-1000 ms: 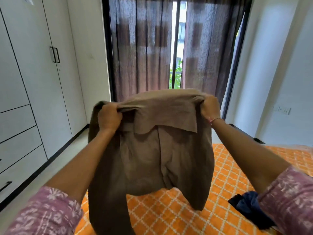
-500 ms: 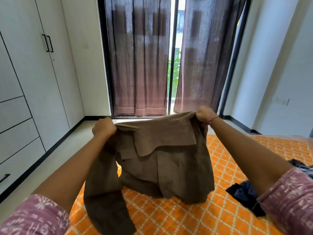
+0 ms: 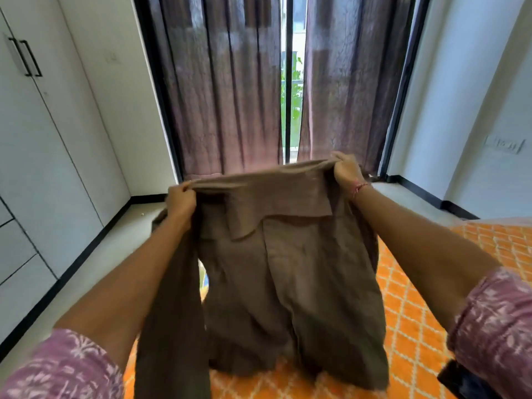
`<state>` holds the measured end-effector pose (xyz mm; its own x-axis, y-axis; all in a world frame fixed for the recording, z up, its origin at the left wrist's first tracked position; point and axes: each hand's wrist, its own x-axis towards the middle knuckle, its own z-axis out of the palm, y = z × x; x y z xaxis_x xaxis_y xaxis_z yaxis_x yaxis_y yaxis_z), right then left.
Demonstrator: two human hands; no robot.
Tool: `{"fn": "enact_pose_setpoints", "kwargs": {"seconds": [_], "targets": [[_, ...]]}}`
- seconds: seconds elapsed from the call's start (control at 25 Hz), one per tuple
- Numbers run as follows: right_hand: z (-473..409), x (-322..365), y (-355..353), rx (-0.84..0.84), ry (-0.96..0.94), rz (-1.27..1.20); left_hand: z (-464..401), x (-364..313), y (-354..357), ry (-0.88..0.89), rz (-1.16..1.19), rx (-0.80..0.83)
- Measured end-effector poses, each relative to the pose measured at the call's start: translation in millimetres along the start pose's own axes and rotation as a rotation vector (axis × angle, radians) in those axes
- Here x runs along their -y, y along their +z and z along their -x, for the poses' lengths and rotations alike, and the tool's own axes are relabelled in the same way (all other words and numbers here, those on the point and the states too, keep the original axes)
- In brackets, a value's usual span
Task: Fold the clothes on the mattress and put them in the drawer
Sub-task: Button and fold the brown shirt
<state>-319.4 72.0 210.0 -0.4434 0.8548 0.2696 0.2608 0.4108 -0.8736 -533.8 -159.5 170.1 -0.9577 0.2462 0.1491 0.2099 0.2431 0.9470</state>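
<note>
- Orange mattress point(image 3: 417, 341) lies below our grip.
- Our left hand point(image 3: 180, 200) and right hand point(image 3: 344, 172) pinch the brown garment point(image 3: 288, 277), lifted again after dipping; folding barely begun.

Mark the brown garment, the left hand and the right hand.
brown garment point(image 3: 290, 272), head view, middle of the hanging cloth.
left hand point(image 3: 181, 201), head view, back of the hand.
right hand point(image 3: 345, 171), head view, back of the hand.

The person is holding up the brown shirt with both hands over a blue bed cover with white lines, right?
Not quite. The head view shows both hands, the left hand and the right hand, gripping the brown shirt by its top edge, but the bed cover beneath it is orange with white lines, not blue.
</note>
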Motion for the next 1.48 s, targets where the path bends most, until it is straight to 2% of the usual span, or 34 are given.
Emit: {"fn": "enact_pose_setpoints", "kwargs": {"seconds": [0.12,0.24,0.36,0.48,0.68,0.76,0.88,1.0,1.08,1.12,1.2,1.24,1.28,1.36,1.4,1.48], "targets": [[-53,46,-17,-0.079,-0.153,0.095,-28,-75,-5,0.238,-0.142,-0.151],[-71,78,-36,-0.161,-0.255,0.094,-40,-113,-23,0.537,-0.217,-0.262],[-46,70,-46,-0.221,-0.312,0.162,-33,-90,-37,0.766,-0.390,-0.273],[8,7,-32,-0.175,-0.344,0.277,0,-10,-39,0.770,-0.487,-0.206],[128,-153,0,-0.045,-0.287,0.399,99,159,-46,0.532,-0.488,0.196],[179,-211,10,0.030,-0.189,0.417,141,220,-49,0.582,-0.581,0.297],[242,-274,18,0.193,0.068,0.552,192,277,-55,0.507,-0.708,0.446],[280,-297,15,0.278,0.154,0.650,217,300,-56,0.396,-0.721,0.431],[295,-295,13,0.251,0.179,0.568,237,296,-53,0.225,-0.557,0.284],[305,-289,14,0.167,0.273,0.454,253,291,-46,0.079,-0.416,0.127],[317,-279,27,-0.229,0.568,0.143,277,272,-24,-0.359,-0.038,-0.218],[321,-275,37,-0.378,0.687,-0.024,285,264,-12,-0.548,0.154,-0.263],[327,-267,47,-0.420,0.747,-0.215,290,255,-1,-0.657,0.321,-0.234],[327,-249,66,-0.253,0.771,-0.408,293,247,18,-0.724,0.408,-0.069],[324,-240,72,-0.170,0.800,-0.415,289,246,25,-0.749,0.375,-0.011],[316,-237,81,-0.117,0.827,-0.337,278,247,31,-0.822,0.350,-0.001]]}}
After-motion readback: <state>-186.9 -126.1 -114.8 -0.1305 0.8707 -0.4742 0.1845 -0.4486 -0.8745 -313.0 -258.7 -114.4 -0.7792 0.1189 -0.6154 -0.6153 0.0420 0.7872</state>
